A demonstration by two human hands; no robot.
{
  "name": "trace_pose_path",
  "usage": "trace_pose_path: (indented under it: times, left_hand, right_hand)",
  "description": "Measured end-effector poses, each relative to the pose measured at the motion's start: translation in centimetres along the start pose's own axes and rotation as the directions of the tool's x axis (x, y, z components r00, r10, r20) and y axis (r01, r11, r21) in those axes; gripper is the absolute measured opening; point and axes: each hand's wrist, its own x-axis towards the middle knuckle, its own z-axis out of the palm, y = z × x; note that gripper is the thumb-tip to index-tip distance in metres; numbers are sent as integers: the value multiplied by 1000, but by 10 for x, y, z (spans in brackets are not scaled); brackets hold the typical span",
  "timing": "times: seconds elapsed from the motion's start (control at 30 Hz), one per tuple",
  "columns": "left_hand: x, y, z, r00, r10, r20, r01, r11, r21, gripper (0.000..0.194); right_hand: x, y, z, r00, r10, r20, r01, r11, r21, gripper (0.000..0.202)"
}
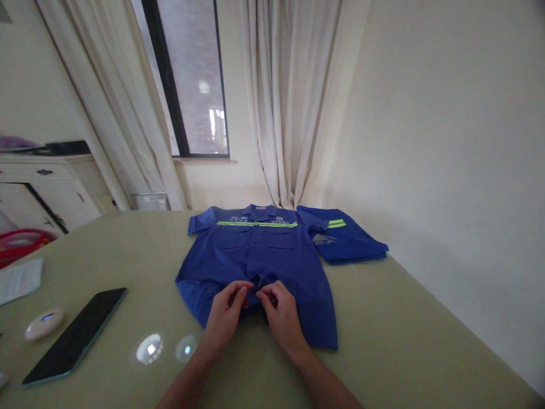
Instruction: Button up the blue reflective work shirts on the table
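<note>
Shirt (259, 255) lies flat, front up, mid-bench (404, 341). Your left hand (225, 312) and right hand (281, 312) each pinch the front opening near the hem. Keep both grips close together, edges aligned, fabric taut; probably the lowest button.

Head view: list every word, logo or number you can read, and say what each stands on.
No text here can be read.
Shirt: pale marks above the chest stripe, too blurred to read.
Folded shirt: a pale logo with small lettering, too small to read.
Tablet: dark screen, no text shows.
White disc: a blue glow, no lettering.
</note>
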Motion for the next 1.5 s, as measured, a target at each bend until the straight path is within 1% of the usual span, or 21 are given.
trace_pose_path:
  times: [0.07, 0.1, 0.23, 0.33, 0.43, 0.5, 0.57, 0.63, 0.7, 0.87, 1.03, 1.13, 1.23, 1.33, 1.43, 1.5]
  left_hand:
    - [3, -3, -1, 998, -65, 13, 66, 994, -92, 35]
    - [3, -4, -1, 997, -74, 24, 77, 991, -113, 35]
    - [2, -6, 0, 997, -35, 64, 40, 996, -86, 33]
    - [3, -8, 0, 999, -26, 47, 29, 998, -55, 31]
    - [4, -8, 0, 999, -43, 5, 43, 998, -49, 31]
    - [4, -6, 0, 998, -62, -4, 62, 996, -62, 35]
    - [4, -3, 1, 995, -98, 23, 99, 991, -87, 44]
    - [2, 0, 2, 991, -122, 57, 127, 987, -103, 48]
    - [2, 0, 2, 991, -123, 59, 129, 986, -104, 45]
    - [3, -6, 1, 989, -147, 13, 147, 983, -113, 41]
    - [4, -8, 2, 984, -172, 40, 176, 972, -154, 41]
    - [3, -9, 2, 983, -182, 41, 186, 963, -193, 41]
    - [3, -11, 3, 979, -198, 39, 202, 948, -247, 42]
    - [2, -14, 4, 974, -213, 73, 225, 922, -315, 45]
    - [1, -16, 4, 954, -281, 103, 299, 881, -367, 51]
    - [0, -16, 4, 934, -347, 88, 355, 864, -358, 52]
  right_hand:
    - [3, 0, 0, 999, 34, -11, -33, 997, 71, 14]
    - [3, 1, 0, 999, 44, -13, -43, 995, 91, 15]
    - [4, 1, 1, 997, 79, -6, -77, 988, 135, 17]
    - [4, -1, 0, 994, 106, 1, -105, 983, 148, 18]
    - [3, -4, -3, 995, 96, 24, -99, 984, 145, 17]
    - [2, -6, -4, 996, 73, 46, -78, 986, 144, 16]
    - [2, -7, -5, 998, 48, 48, -54, 989, 138, 16]
    - [0, -8, -4, 999, 31, 24, -34, 992, 121, 15]
    - [-1, -8, -3, 1000, 24, -1, -24, 995, 97, 16]
    - [-3, -9, 0, 1000, -6, -18, 7, 998, 62, 17]
    - [-5, -10, 1, 999, -35, -8, 35, 998, 54, 18]
    - [-6, -10, 2, 999, -30, -30, 31, 999, 42, 17]
    - [-7, -9, 3, 998, 2, -65, -1, 1000, 13, 12]
    - [-8, -9, 4, 995, 29, -94, -31, 999, -16, 10]
    - [-8, -9, 5, 996, 31, -79, -34, 999, -27, 10]
    - [-9, -9, 4, 999, 22, -49, -24, 999, -27, 8]
